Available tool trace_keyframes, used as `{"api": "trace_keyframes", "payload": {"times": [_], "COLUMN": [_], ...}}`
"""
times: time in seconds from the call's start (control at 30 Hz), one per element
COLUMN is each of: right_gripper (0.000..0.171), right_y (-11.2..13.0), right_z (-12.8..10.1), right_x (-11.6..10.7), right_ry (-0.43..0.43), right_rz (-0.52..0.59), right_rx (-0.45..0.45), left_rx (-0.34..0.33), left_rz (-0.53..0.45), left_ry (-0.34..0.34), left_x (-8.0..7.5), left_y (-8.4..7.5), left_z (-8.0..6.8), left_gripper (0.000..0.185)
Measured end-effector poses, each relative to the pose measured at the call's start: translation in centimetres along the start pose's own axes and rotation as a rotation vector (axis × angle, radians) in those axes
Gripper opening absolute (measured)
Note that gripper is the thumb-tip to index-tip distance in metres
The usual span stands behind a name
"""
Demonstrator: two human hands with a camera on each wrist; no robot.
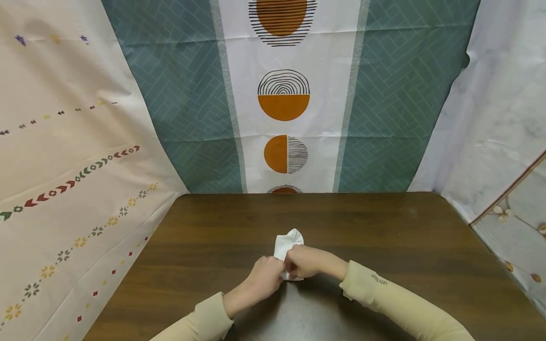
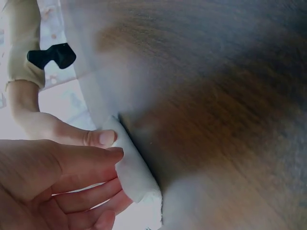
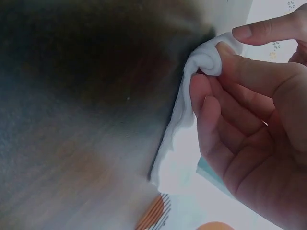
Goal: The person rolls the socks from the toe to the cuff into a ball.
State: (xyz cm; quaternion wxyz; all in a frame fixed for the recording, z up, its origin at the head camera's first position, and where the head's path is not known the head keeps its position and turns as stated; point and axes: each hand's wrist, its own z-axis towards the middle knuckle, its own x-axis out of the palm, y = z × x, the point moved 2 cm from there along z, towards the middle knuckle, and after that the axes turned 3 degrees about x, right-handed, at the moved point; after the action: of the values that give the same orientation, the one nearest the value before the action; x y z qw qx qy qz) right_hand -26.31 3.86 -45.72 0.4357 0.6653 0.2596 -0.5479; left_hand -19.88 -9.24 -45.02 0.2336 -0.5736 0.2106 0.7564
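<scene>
Left grip (image 1: 264,275) and right grip (image 1: 308,261), close together, each pinch the curled portion of a white cloth (image 1: 287,243). The cloth lies on the dark wood-grain surface (image 1: 204,232), extending beyond both.

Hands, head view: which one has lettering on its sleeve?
The right hand: its pale sleeve bears dark lettering; the left hand has a plain cuff.

The left sleeve (image 1: 206,318) and right sleeve (image 1: 403,296) are plain pale yellow, each ending in a wide cuff. Small dark lettering (image 1: 378,280) marks the right one, which also bears a black piece (image 2: 53,55), narrow-waisted and glossy. Left hand (image 1: 265,274) and right hand (image 1: 310,260) are gloveless.
</scene>
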Motion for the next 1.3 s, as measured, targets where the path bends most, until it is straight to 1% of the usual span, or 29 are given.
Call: {"api": "trace_keyframes", "payload": {"times": [0.13,0.27,0.43,0.53,0.67,0.8,0.9,1.03,1.1,1.23,1.3], "right_gripper": [0.009,0.010,0.016,0.018,0.020,0.019,0.021,0.026,0.027,0.025,0.025], "right_y": [-0.1,-0.1,-0.1,-0.1,0.0,0.1,0.0,-0.1,-0.1,-0.1,-0.2], "right_z": [0.2,0.4,0.5,0.6,0.8,0.7,0.4,0.0,-0.2,-0.7,-0.9], "right_x": [0.0,0.0,-0.1,-0.3,-0.5,-0.5,-0.2,0.0,0.0,0.1,0.3], "right_ry": [0.012,0.021,0.005,-0.003,0.002,0.006,-0.004,-0.017,-0.022,-0.034,-0.044], "right_rz": [0.018,0.063,0.115,0.121,0.137,0.186,0.200,0.203,0.216,0.232,0.228], "right_rx": [0.009,0.054,0.167,0.238,0.321,0.404,0.438,0.447,0.446,0.407,0.377], "left_rx": [-0.014,-0.006,0.041,0.068,0.075,0.076,0.083,0.067,0.056,0.048,0.049], "left_rz": [-0.004,0.033,0.094,0.122,0.145,0.150,0.108,-0.012,-0.063,-0.150,-0.189], "left_ry": [-0.003,0.020,0.046,0.035,0.011,0.024,0.061,0.139,0.167,0.187,0.184], "left_x": [0.4,0.8,1.2,1.3,1.2,1.2,1.1,1.0,1.0,1.1,1.1], "left_y": [0.1,0.1,-0.1,-0.3,-0.5,-0.5,-0.2,0.4,0.6,0.9,1.1], "left_z": [0.1,0.4,1.0,1.3,1.6,1.7,1.9,2.3,2.5,2.7,2.8], "left_gripper": [0.025,0.025,0.025,0.023,0.021,0.020,0.021,0.025,0.025,0.022,0.020]}}
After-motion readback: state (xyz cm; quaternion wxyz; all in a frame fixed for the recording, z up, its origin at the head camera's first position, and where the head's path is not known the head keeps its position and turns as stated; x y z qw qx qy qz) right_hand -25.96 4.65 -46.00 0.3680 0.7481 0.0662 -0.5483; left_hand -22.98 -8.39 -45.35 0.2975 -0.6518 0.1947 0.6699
